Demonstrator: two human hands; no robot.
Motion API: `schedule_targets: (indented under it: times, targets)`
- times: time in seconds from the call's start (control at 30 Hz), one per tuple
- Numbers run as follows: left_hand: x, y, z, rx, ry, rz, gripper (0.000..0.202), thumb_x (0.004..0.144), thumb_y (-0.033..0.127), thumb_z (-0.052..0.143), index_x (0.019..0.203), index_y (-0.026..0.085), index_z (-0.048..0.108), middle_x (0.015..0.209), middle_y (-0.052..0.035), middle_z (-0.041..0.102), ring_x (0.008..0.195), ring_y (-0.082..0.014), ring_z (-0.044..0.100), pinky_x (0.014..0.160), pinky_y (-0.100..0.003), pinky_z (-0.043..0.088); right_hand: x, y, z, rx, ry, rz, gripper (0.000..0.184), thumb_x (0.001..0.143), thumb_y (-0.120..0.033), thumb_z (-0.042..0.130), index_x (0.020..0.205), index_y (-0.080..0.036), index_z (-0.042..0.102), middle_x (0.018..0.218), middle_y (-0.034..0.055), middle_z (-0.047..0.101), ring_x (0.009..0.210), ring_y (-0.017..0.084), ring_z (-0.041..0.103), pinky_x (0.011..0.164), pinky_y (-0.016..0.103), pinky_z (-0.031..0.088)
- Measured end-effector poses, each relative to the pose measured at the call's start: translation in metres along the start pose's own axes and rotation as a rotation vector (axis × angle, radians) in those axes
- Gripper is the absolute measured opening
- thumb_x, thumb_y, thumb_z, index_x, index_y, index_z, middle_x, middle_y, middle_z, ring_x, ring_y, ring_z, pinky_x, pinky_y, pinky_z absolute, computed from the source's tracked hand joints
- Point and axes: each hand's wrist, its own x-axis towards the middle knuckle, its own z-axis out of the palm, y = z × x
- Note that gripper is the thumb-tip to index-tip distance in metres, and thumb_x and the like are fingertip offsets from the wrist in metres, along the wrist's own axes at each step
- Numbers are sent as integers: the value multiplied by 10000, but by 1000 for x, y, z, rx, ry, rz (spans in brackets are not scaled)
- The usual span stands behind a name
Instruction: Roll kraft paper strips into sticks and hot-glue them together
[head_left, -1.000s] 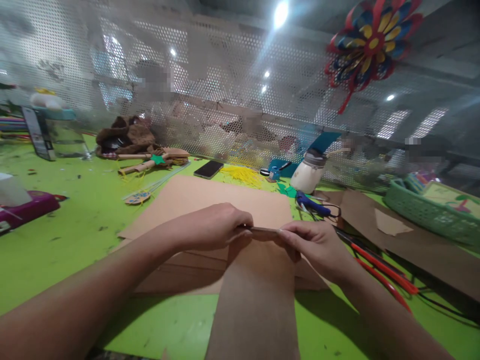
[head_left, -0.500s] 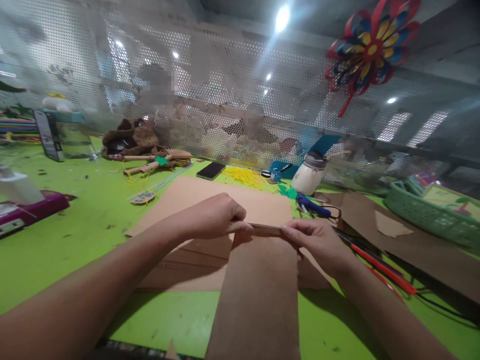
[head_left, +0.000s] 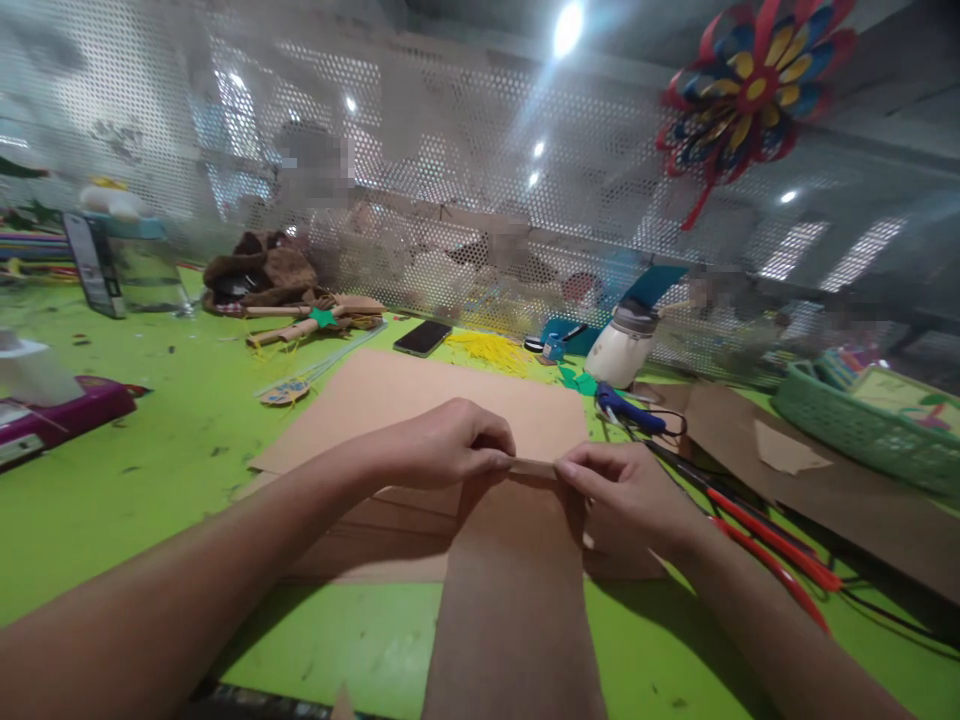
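Hands [head_left: 450, 440] [head_left: 634, 490] closer together, brown strip [head_left: 517, 590] pinched between

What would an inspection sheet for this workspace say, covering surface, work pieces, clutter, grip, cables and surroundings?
Surface: green tabletop, flecked with small specks and scraps.
Work pieces: a brown strip runs toward the person; tan sheets lie beneath the hands.
Clutter: phone, yellow shreds, pale jar, blue tool, orange-handled tool, green basket.
Grip: bare hands; left grip and right grip pinch the strip's far edge.
Cables: black cable at right; its ends cannot be traced.
Surroundings: perforated panel behind, flower decoration hanging upper right.
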Motion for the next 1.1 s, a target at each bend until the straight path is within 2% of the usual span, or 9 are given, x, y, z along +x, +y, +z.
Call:
schedule_targets:
  times: [0.2,0.37,0.47,0.57,0.67,0.77,0.87,0.93,1.1]
  targets:
    - [1,6,5,-47,-21,-1,157,828,224,472,848,140,603,732,-2,614,652,-109,508,584,-198,365,-2,3,7,26,-9,-76,236,810,-349,574,730,-141,652,625,-9,532,574,104,431,512,216,331]
    - [-1,8,8,-54,-65,-35,154,851,248,448,838,165,577,686,10,607,599,-103,503,552,-199,352,-2,4,6,89,-56,20,339,786,-447,586,632,-145,580,555,-35,405,519,92,341,464,219,272]
    - [-1,7,7,-112,-109,-38,157,855,263,458,822,163,574,652,16,583,574,-96,492,541,-195,352,-2,1,1,100,-100,70,379,775,-488,587,603,-151,558,528,-42,398,491,89,352,457,216,291]
    - [-1,3,6,-302,-146,-48,157,860,279,468,844,151,557,593,36,523,540,-91,475,537,-202,366,1,4,-9,193,-59,26,352,792,-471,584,670,-144,632,615,-5,527,570,115,471,536,226,381]
    - [-1,-2,5,-560,-175,-38,178,842,311,520,871,139,555,605,43,489,534,-85,462,546,-215,390,3,10,-19,436,58,-45,344,838,-465,529,892,-163,684,730,34,621,663,143,553,627,254,439]
    - [-1,-4,8,-786,-228,-15,193,823,320,563,904,145,565,672,30,507,571,-85,479,569,-226,406,-1,11,-22,509,-5,-72,290,788,-370,636,1030,-213,664,849,40,652,708,142,582,640,249,454]
    - [-1,-3,15,-947,-301,-34,183,808,308,594,914,161,564,686,37,508,567,-77,473,571,-222,392,-8,6,-17,461,-213,-69,302,710,-279,722,1009,-245,687,936,41,659,792,164,606,669,256,469]
    - [-2,1,24,-1040,-327,-70,183,787,301,622,897,165,569,669,46,497,556,-70,452,570,-214,380,-11,2,-13,438,-299,-102,232,707,-265,720,938,-239,713,916,39,660,806,172,607,691,268,474]
    - [-8,11,50,-1260,-231,-113,190,761,328,631,860,170,593,663,27,500,585,-81,450,606,-223,392,-9,0,-9,411,-278,-228,77,725,-258,701,782,-216,731,842,37,624,802,173,580,727,298,475]
